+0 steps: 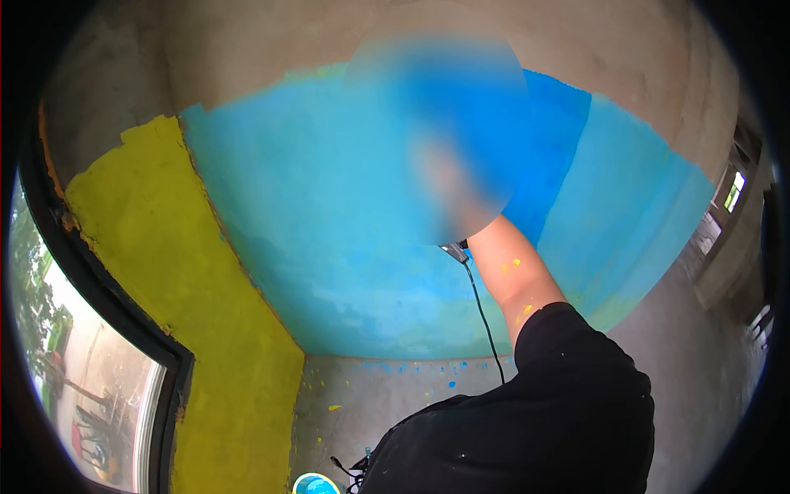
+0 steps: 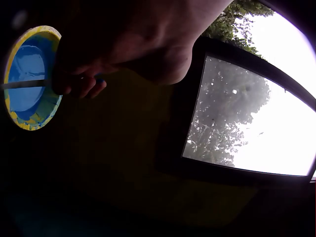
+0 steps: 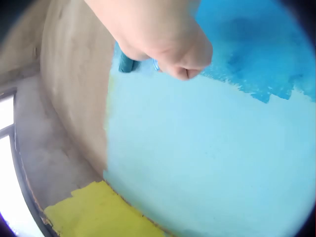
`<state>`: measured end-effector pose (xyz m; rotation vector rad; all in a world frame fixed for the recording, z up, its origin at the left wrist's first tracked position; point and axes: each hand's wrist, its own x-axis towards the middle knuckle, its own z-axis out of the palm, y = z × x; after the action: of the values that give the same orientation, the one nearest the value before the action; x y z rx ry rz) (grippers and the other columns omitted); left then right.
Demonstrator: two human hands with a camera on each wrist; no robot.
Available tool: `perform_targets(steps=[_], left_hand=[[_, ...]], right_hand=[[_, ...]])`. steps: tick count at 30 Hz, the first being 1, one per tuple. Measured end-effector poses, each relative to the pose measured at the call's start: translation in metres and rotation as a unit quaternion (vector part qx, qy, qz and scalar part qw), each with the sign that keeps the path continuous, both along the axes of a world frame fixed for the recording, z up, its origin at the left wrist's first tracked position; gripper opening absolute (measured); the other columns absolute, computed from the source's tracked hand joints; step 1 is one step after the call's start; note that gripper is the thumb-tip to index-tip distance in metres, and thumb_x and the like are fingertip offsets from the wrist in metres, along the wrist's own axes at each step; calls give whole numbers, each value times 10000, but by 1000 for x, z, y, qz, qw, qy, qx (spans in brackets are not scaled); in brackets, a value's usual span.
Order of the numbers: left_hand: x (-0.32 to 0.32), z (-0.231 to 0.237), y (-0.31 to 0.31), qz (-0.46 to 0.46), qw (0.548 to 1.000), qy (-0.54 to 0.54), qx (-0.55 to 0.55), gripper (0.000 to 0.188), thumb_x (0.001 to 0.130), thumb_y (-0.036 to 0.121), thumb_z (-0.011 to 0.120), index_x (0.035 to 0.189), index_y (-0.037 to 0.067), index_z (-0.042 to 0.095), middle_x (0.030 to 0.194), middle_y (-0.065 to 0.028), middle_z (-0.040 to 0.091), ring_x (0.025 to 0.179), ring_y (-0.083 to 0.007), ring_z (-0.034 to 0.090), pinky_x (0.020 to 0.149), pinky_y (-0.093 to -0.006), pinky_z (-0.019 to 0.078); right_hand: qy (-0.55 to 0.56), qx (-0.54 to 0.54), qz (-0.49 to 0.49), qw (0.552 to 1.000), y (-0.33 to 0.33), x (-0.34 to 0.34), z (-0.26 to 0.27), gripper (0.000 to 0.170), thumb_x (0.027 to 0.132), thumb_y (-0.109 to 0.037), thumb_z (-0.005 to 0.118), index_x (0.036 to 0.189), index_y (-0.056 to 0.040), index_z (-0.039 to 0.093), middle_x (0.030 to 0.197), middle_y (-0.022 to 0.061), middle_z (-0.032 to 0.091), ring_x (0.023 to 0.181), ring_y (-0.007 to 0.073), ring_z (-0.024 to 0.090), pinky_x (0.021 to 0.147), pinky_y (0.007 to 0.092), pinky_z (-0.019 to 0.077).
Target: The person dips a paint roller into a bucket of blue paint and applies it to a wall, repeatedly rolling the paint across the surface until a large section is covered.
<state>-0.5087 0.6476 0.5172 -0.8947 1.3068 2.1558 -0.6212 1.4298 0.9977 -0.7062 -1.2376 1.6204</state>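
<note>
My right hand point(image 3: 168, 39) is raised to the wall with its fingers curled round a paint roller; the dark blue-green roller end point(image 3: 126, 61) shows beside the hand, close against the painted wall, and the handle is mostly hidden. In the head view the hand is blurred out, with the bare forearm point(image 1: 512, 259) below it. My left hand point(image 2: 86, 81), dark in its wrist view, grips the handle point(image 2: 24, 84) of a paint bucket point(image 2: 10, 106). Blue paint point(image 2: 29, 64) fills part of the bucket, and yellow and blue smears coat its rim.
Light blue paint point(image 1: 329, 206) covers much of the wall, with a deeper blue patch point(image 1: 551, 132) and bare plaster point(image 1: 247, 41) above. A yellow-green wall strip point(image 1: 222, 362) borders a window point(image 1: 99, 370) at left. A black cable point(image 1: 485, 313) hangs by the arm; paint spots mark the grey floor point(image 1: 387, 387).
</note>
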Motion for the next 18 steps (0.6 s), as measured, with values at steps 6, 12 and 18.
perform_targets(steps=[6, 12, 18], left_hand=[[25, 35, 8, -53, 997, 56, 5, 1191, 782, 949, 331, 1516, 13, 405, 1542, -174, 421, 1094, -263, 559, 929, -335, 471], [41, 84, 42, 106, 993, -4, -57, 1153, 827, 904, 332, 1481, -40, 429, 1507, -211, 453, 1331, -330, 444, 1111, -416, 355], [55, 89, 29, 66, 995, 16, -70, 1155, 825, 908, 317, 1446, -53, 477, 1471, -202, 501, 1295, -316, 475, 1077, -397, 385]], right_hand=[[-86, -24, -49, 995, -10, 16, -156, 675, 870, -762, 581, 688, -142, 386, 544, -29, 325, 401, 141, 359, 372, 325, 244], [-149, -55, -61, 986, -14, 45, -280, 693, 884, -738, 588, 605, -167, 313, 491, -20, 317, 368, 153, 365, 369, 338, 239], [-66, -43, -58, 995, -11, 14, -233, 699, 911, -718, 568, 603, -151, 298, 481, -9, 319, 362, 157, 359, 368, 341, 230]])
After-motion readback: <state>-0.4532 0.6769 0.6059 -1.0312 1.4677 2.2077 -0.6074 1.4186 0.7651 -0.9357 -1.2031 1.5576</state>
